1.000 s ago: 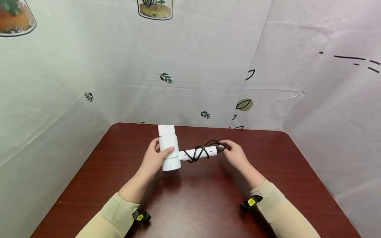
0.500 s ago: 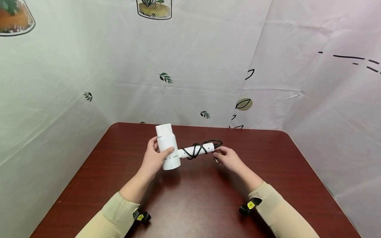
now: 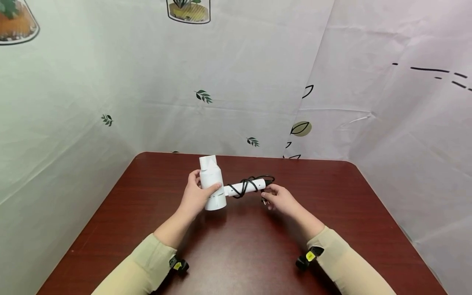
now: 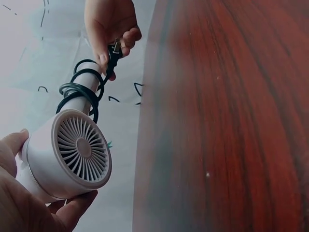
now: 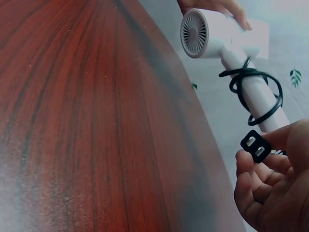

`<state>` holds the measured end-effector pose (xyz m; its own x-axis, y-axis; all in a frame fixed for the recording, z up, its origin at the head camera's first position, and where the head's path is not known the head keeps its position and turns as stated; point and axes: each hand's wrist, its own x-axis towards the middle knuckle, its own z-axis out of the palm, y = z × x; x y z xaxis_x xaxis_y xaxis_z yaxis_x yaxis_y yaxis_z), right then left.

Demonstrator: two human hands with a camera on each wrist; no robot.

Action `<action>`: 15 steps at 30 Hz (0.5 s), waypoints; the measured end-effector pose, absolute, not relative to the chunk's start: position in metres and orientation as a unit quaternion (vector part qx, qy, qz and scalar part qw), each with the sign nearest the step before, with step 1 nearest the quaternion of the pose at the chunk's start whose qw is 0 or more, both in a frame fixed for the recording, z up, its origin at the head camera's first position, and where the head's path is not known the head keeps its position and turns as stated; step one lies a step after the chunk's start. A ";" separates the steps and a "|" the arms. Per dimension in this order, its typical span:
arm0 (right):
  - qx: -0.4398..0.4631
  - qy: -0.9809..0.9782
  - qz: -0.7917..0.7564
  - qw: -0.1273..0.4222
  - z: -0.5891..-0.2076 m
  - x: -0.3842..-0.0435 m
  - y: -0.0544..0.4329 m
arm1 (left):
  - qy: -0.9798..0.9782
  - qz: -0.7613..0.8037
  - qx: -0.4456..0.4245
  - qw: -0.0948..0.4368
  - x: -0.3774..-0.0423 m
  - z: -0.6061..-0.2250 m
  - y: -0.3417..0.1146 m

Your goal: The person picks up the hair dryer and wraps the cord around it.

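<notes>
A white hair dryer (image 3: 212, 180) is held above the table, its handle pointing right. My left hand (image 3: 196, 193) grips the barrel, with the thumb across the near side. The round slatted vent (image 4: 83, 149) shows in the left wrist view. A black cord (image 3: 245, 187) winds loosely round the handle (image 5: 251, 87). At the handle's end my right hand (image 3: 281, 200) pinches the cord's black two-prong plug (image 5: 255, 146) between thumb and fingers. The metal prongs point away from the fingertips in the right wrist view.
Below the hands lies a dark red wood-grain table (image 3: 236, 254) with rounded far corners. A pale cloth backdrop (image 3: 236, 61) with printed leaves hangs behind it and at both sides. Each sleeve carries a small black wrist camera (image 3: 179, 264).
My right hand has moved from the handle's end, down and slightly left, and the plug now shows in its fingers. My left hand and the hair dryer have shifted slightly right.
</notes>
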<state>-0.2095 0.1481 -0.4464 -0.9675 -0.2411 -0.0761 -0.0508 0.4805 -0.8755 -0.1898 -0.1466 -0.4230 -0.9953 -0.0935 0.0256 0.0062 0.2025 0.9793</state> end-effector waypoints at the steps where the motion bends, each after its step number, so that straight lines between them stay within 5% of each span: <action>1: -0.082 0.854 -0.504 0.098 -0.448 -0.210 0.148 | -0.778 -0.627 0.030 0.037 -0.191 -0.423 -0.146; 15: -0.064 0.844 -0.509 0.154 -0.464 -0.210 0.149 | -0.815 -0.578 0.047 -0.023 -0.212 -0.438 -0.140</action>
<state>-0.2105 0.1494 -0.4641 -0.9446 -0.2646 -0.1943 0.0484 0.4732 -0.8796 -0.2120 -0.1404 -0.4376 -0.9945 -0.0505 -0.0922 -0.1037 0.3283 0.9389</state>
